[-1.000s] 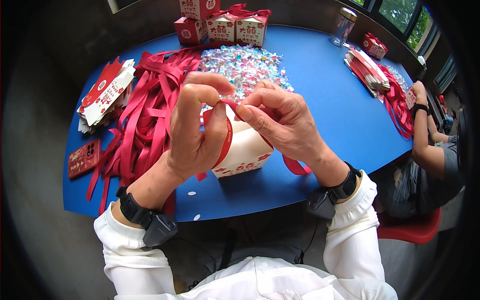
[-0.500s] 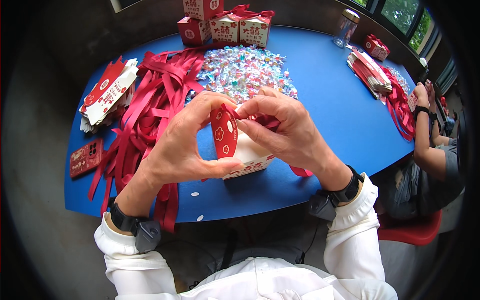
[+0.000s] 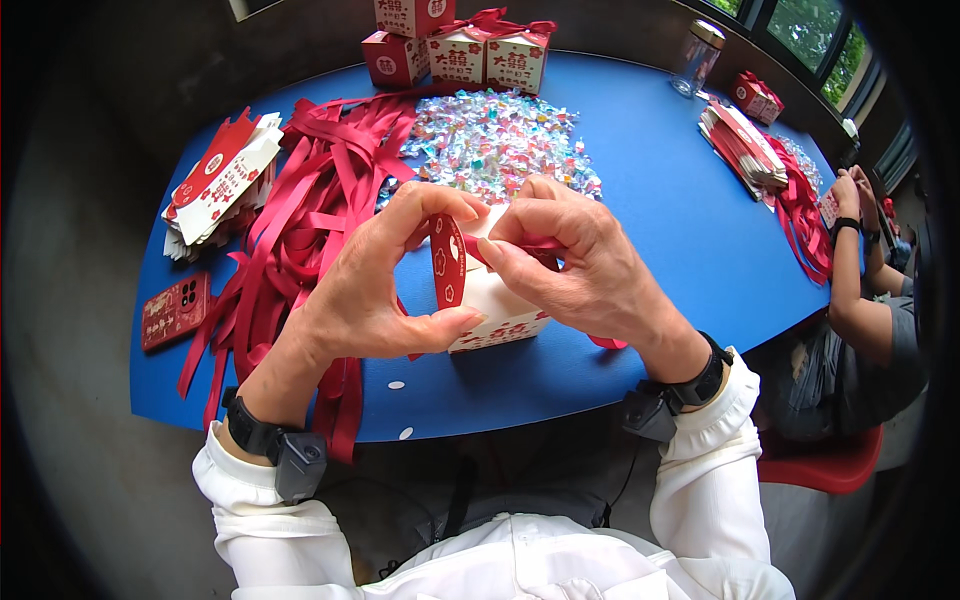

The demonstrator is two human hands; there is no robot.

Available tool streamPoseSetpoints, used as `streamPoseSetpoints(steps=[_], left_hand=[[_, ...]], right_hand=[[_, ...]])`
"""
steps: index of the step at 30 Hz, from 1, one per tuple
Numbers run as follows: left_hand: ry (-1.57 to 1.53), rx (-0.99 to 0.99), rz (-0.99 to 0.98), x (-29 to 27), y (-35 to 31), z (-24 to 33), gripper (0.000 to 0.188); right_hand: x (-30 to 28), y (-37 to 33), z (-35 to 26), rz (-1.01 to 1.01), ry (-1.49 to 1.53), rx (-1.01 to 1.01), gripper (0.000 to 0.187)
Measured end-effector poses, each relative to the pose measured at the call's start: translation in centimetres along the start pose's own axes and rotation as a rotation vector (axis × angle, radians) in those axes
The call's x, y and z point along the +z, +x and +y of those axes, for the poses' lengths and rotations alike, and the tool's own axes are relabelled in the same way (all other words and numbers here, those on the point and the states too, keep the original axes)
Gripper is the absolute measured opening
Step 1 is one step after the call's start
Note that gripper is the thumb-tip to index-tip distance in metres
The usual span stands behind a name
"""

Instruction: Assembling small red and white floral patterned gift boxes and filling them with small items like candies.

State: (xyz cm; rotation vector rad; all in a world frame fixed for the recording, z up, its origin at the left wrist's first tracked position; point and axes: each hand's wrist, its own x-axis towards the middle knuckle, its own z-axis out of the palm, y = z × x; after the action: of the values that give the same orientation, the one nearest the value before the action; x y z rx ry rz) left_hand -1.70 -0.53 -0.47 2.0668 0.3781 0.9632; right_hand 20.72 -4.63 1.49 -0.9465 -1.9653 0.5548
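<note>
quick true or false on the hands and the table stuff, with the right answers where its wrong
1. The right hand pinches a red ribbon. True.
2. The phone lies to the right of the wrapped shiny pieces. False: it lies to their left, near the table's left edge.
3. The left hand curves around a red flap at the white box. True.
4. The clear jar lies on its side. False: it stands upright.
5. The heap of loose ribbons is left of the shiny pieces. True.
6. The tabletop is green. False: it is blue.
</note>
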Motion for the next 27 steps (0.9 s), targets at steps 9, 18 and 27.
streamPoseSetpoints(steps=[9, 18, 27], left_hand=[[0.008, 0.003, -0.009, -0.1, -0.1, -0.1, 0.07], [-0.085, 0.029, 0.066, 0.5, -0.1, -0.3, 0.066], [-0.132, 0.028, 0.046, 0.2, -0.2, -0.1, 0.041]], right_hand=[[0.2, -0.1, 0.7, -0.012, 0.052, -0.019, 0.011], [0.4, -0.1, 0.9, -0.009, 0.073, -0.038, 0.014], [0.5, -0.3, 0.6, 0.014, 0.068, -0.05, 0.013]])
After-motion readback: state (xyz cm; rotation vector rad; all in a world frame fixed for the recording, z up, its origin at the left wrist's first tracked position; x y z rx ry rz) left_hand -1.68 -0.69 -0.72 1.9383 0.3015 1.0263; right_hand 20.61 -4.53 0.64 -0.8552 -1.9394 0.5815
